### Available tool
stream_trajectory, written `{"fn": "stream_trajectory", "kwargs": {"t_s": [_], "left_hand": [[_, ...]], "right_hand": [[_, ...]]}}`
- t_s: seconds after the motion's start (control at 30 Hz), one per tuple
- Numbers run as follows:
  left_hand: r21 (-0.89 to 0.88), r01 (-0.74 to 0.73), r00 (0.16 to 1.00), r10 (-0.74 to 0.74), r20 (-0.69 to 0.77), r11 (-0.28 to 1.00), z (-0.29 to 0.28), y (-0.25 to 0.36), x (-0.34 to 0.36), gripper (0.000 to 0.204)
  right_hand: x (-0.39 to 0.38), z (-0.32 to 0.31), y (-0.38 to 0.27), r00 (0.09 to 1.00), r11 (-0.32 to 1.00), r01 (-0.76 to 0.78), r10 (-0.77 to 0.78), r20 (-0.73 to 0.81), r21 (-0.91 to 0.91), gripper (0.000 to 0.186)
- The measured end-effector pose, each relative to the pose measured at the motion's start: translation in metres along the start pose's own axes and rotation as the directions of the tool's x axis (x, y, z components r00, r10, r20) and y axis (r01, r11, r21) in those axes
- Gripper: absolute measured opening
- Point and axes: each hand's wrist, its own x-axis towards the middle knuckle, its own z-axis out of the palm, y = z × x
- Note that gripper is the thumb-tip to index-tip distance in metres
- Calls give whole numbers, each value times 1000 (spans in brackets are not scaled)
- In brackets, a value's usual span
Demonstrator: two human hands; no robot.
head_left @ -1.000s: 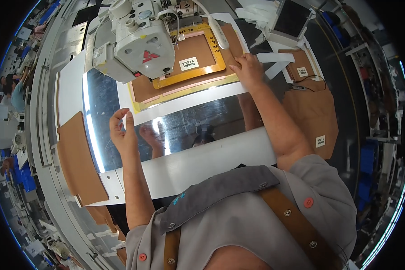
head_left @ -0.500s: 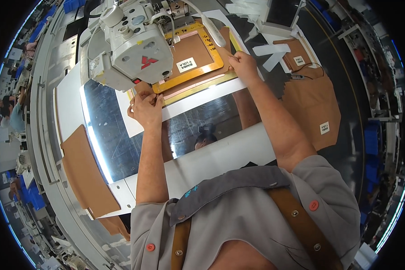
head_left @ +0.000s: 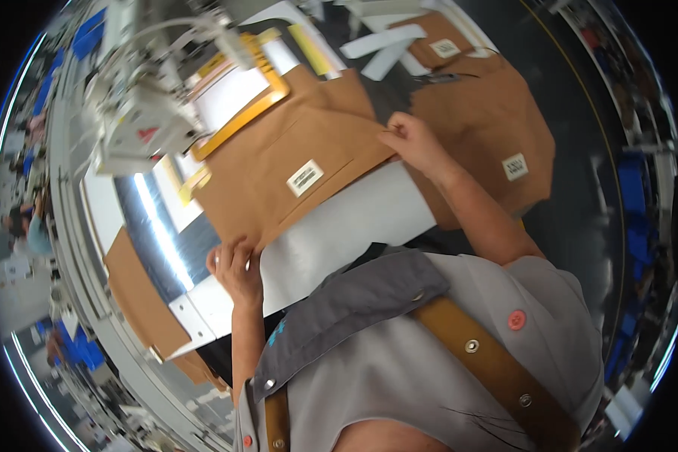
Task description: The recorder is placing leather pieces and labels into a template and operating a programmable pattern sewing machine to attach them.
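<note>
A brown fabric panel with a white label is stretched between my two hands. My right hand pinches its right corner. At the near left corner, my left hand has its fingers curled on the panel's edge. The far side of the panel lies against the yellow clamp frame of the white sewing machine, where a white surface shows inside the frame.
More brown panels with white labels lie to the right, with small thread snips and white strips beside them. Another brown piece rests on the left of the machine table. A metal rail runs along the left.
Both hands have come toward me, drawing the brown panel from under the yellow frame. The view has shifted, and the machine appears farther left.
</note>
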Motion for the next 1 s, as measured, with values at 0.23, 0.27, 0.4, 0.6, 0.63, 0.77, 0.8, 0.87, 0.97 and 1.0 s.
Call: {"fn": "stream_trajectory", "kwargs": {"t_s": [0.23,0.27,0.4,0.6,0.63,0.77,0.8,0.87,0.97,1.0], "left_hand": [[-378,-55,978,127,169,924,9,124,44,11],[-421,-148,964,225,139,895,14,145,54,11],[-573,-514,781,624,-4,639,39,229,77,16],[-656,-577,570,815,103,486,93,301,61,33],[-715,-553,547,834,76,428,90,306,55,36],[-772,-325,618,740,264,546,81,278,48,45],[-726,-283,627,693,355,627,73,262,48,37],[-685,-218,764,558,323,695,70,224,39,30],[-584,35,878,255,406,811,45,178,23,20],[-546,88,906,161,392,833,40,162,13,17]], "right_hand": [[12,-88,-46,892,933,351,-360,-274,-83,24],[3,-113,-61,878,942,316,-335,-343,-111,17],[-63,-240,-69,777,915,403,-358,-517,-27,17],[-186,-351,43,616,916,121,-372,-694,-383,47],[-199,-351,62,559,906,37,-369,-743,-422,51],[-229,-340,101,494,849,-298,-254,-832,-436,52],[-229,-328,96,501,855,-285,-253,-827,-434,52],[-217,-303,78,614,936,-180,-133,-778,-302,42],[-172,-265,42,683,824,-82,-364,-634,-561,31],[-151,-252,33,733,849,9,-366,-574,-529,28]]}}
